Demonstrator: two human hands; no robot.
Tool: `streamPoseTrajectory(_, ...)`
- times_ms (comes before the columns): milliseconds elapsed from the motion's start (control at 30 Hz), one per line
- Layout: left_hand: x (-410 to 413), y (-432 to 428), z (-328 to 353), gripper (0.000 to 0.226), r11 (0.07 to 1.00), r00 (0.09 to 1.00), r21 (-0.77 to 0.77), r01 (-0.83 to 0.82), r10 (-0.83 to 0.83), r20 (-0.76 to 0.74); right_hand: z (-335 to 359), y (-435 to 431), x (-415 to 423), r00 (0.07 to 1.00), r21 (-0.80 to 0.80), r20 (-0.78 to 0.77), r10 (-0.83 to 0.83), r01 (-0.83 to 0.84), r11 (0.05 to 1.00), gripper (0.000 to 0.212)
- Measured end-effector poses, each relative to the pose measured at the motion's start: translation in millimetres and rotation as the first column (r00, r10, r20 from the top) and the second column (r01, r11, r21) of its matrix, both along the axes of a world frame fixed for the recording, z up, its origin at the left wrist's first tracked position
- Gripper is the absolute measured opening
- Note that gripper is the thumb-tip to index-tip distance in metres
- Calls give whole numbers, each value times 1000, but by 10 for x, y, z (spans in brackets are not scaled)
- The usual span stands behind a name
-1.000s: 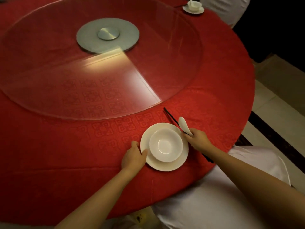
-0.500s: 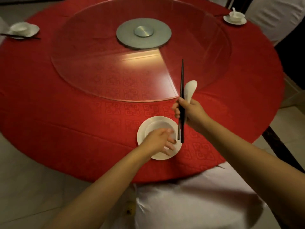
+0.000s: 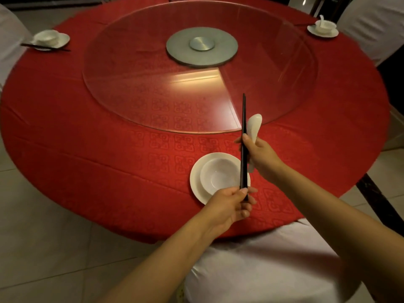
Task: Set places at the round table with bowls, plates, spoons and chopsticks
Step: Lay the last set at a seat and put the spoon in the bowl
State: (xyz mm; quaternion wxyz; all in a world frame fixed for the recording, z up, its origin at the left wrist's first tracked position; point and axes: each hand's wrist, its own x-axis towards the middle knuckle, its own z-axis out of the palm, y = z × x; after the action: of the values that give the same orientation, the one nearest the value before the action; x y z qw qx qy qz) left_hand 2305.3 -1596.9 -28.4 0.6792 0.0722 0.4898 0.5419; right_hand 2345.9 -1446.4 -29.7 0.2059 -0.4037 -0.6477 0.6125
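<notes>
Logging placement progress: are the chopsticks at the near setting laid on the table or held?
Held. The right hand grips the chopsticks together with the spoon, the left hand pinches their lower end, above the plate.

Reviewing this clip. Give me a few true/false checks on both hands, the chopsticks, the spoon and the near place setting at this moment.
1. The right hand grips both the black chopsticks and the white ceramic spoon. True.
2. The left hand is idle and holds nothing. False: it pinches the lower end of the chopsticks.
3. The small white bowl sits on the round white plate. True.
4. The spoon lies inside the bowl. False: the spoon is in the right hand's grip, above the table, and the bowl looks empty.
</notes>
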Motion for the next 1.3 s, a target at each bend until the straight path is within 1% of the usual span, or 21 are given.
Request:
streamPoseTrajectory(133,213,17,-161,25,997,984,-75,7,7,179,-147,146,215,997,-15,76,-23,24,1000,19)
streamPoseTrajectory(233,295,39,-324,25,990,969,-141,-3,38,243,-347,266,330,993,-29,116,-9,12,1000,25)
streamPoseTrajectory(300,308,53,-437,25,983,964,-181,-15,62,259,-488,311,347,989,-36,148,28,-23,999,26)
streamPoseTrajectory(367,312,58,-539,24,977,970,-213,-17,68,232,-622,344,325,981,-21,181,72,-69,997,28)
streamPoseTrajectory(433,311,64,-626,23,971,984,-241,-11,54,172,-728,371,286,968,52,224,112,-127,990,27)
streamPoseTrajectory(467,310,66,-665,22,967,989,-256,-8,46,143,-772,376,262,961,104,247,123,-153,983,24)
streamPoseTrajectory(533,313,68,-722,21,958,995,-288,1,27,93,-868,385,225,942,194,309,129,-195,961,5)
streamPoseTrajectory(633,332,75,-779,21,949,999,-314,-3,20,51,-1000,349,198,928,298,352,124,-237,925,20)
streamPoseTrajectory(733,352,95,-813,26,949,998,-314,-33,45,32,-1075,304,182,943,362,324,74,-196,911,22)
streamPoseTrajectory(800,358,102,-826,26,949,997,-311,-52,65,30,-1111,304,181,950,372,309,50,-169,913,22)
streamPoseTrajectory(933,373,113,-821,19,958,997,-284,-46,63,52,-1119,351,204,960,310,278,37,-127,942,28)
streamPoseTrajectory(1033,362,115,-808,17,963,997,-268,-32,48,54,-1122,417,224,970,235,228,81,-136,963,19)
streamPoseTrajectory(1100,336,104,-797,18,964,999,-263,-27,33,17,-1127,459,233,979,143,182,90,-117,983,14)
streamPoseTrajectory(1167,312,81,-791,15,965,999,-262,-25,12,-50,-1134,488,240,985,62,150,84,-95,994,13)
streamPoseTrajectory(1233,318,59,-783,13,965,993,-260,-36,5,-119,-1133,500,242,986,1,140,95,-96,995,10)
streamPoseTrajectory(1300,356,52,-783,16,964,988,-255,-70,32,-150,-1124,502,240,984,-43,138,115,-110,993,8)
